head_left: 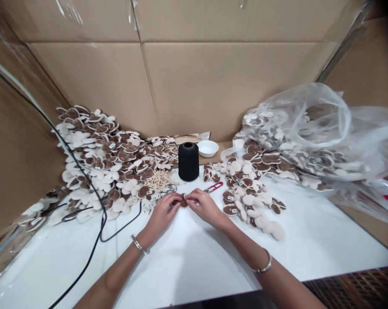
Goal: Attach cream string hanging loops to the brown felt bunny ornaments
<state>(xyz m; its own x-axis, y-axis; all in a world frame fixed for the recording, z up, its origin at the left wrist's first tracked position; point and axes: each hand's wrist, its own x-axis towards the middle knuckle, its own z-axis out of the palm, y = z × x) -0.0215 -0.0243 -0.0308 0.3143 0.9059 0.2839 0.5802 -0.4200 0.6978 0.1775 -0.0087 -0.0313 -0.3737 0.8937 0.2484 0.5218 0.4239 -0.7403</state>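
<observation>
Between both hands, over the white table, is a small brown fabric piece with a pale edge. My left hand pinches its left side, fingers closed. From the right, my right hand grips the same piece with thumb and fingertips together. My fingers cover much of it, so its full shape is hidden. Just beyond the right hand lie red-handled thread snips. A black cone of thread stands upright behind the hands. To the left sits a heap of short cream cords.
Brown-and-white fabric pieces are heaped at left. More finished-looking pieces lie at right, beside a clear plastic bag full of them. A white bowl stands at the back. A black cable crosses the left side; cardboard walls enclose the table.
</observation>
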